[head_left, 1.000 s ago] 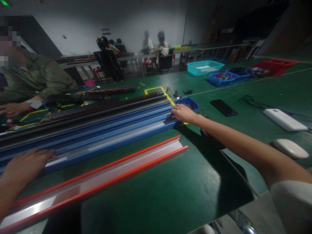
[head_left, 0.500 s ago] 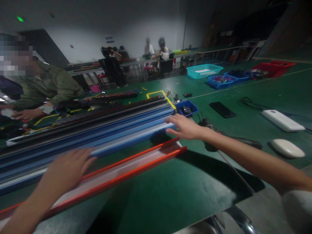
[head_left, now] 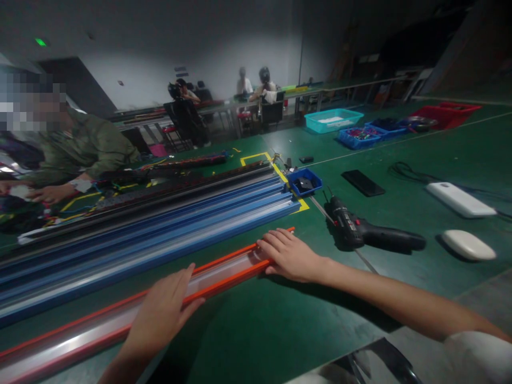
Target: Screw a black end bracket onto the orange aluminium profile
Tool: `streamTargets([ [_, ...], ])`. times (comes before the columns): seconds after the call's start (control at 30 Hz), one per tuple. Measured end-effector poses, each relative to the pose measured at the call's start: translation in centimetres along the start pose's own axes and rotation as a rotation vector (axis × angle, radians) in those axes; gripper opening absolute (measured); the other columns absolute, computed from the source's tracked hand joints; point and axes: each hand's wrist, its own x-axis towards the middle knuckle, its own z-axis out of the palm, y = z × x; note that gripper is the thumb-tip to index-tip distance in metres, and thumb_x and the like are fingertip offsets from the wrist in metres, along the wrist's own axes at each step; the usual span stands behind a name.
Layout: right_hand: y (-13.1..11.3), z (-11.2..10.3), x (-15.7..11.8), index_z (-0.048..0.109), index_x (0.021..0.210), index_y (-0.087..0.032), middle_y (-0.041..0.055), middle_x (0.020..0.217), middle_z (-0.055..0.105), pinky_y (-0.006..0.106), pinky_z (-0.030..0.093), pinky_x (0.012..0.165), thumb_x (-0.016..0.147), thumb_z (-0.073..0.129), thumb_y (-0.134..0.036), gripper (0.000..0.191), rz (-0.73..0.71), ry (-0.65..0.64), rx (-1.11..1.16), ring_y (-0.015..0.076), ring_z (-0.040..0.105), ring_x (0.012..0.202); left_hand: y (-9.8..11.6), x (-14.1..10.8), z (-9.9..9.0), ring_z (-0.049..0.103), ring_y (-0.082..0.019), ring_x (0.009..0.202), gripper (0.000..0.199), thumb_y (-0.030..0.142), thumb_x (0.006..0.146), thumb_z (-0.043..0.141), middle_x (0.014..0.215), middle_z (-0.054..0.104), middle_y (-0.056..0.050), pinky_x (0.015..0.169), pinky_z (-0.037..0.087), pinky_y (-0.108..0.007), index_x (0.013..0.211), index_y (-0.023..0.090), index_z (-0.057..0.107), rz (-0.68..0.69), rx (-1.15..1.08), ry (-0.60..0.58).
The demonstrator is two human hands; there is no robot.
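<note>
A long orange-edged channel rail (head_left: 224, 273) with a pale inner face lies slantwise on the green table in front of me. My left hand (head_left: 166, 306) lies across it, fingers over the far edge and thumb along the near side. Close to the rail's right end, my right hand (head_left: 294, 256) grips it from above, its fingertips reaching the far edge. Beyond the orange rail, several blue rails (head_left: 168, 234) lie side by side, apart from both hands. A black cordless drill (head_left: 352, 224) rests to the right of my right hand.
Past the blue rails' ends stands a small blue bin (head_left: 304, 182) with dark parts. A black phone (head_left: 363, 183), a white power bank (head_left: 460, 199) and a cream rounded object (head_left: 468, 245) lie rightward. A turquoise basket (head_left: 334, 121) stands farther back. At left, a person (head_left: 86, 138) handles wires.
My right hand has come back from the blue rails to the orange rail's end. My left hand has moved right onto the orange rail, which now sits slightly nearer and further left.
</note>
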Motion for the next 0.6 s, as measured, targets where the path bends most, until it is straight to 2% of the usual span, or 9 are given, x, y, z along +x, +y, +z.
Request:
streamTargets([
  [0.1,-0.2,-0.2,0.3,0.056,0.147,-0.008,0.0226,0.132,0.066,0.054,0.047,0.106,0.103,0.066,-0.051,0.063,0.017,-0.004,-0.001,0.0362,0.061,0.119,0.0,-0.1,0.0,0.074,-0.033,0.109,0.068,0.06,0.103,0.049,0.127,0.074,-0.021,0.095,0.058,-0.044,0.143,0.007,0.059,0.044,0.046,0.035],
  [0.3,-0.4,0.1,0.6,0.056,0.147,-0.008,0.0222,0.128,0.066,0.051,0.047,0.102,0.104,0.063,-0.055,0.064,0.003,-0.015,-0.008,0.0354,0.061,0.114,-0.4,-0.3,-0.1,0.075,-0.033,0.103,0.066,0.055,0.097,0.062,0.122,0.076,-0.021,0.089,0.058,-0.044,0.145,0.009,0.055,0.103,0.068,0.084],
  [0.43,-1.3,0.6,1.4,0.056,0.146,-0.007,0.022,0.128,0.066,0.051,0.046,0.103,0.105,0.059,-0.057,0.064,-0.042,-0.017,-0.002,0.0349,0.061,0.114,-1.5,-1.2,-0.3,0.076,-0.032,0.102,0.066,0.049,0.095,0.066,0.12,0.076,-0.021,0.09,0.059,-0.045,0.145,0.008,0.052,0.13,0.069,0.131],
  [0.6,-3.1,0.9,2.9,0.055,0.145,-0.007,0.0206,0.128,0.066,0.05,0.046,0.103,0.103,0.064,-0.054,0.064,-0.057,-0.031,-0.005,0.0357,0.061,0.114,-3.3,-3.4,-0.2,0.077,-0.033,0.099,0.06,0.049,0.094,0.066,0.117,0.077,-0.021,0.087,0.061,-0.045,0.138,0.01,0.056,0.151,0.065,0.137],
])
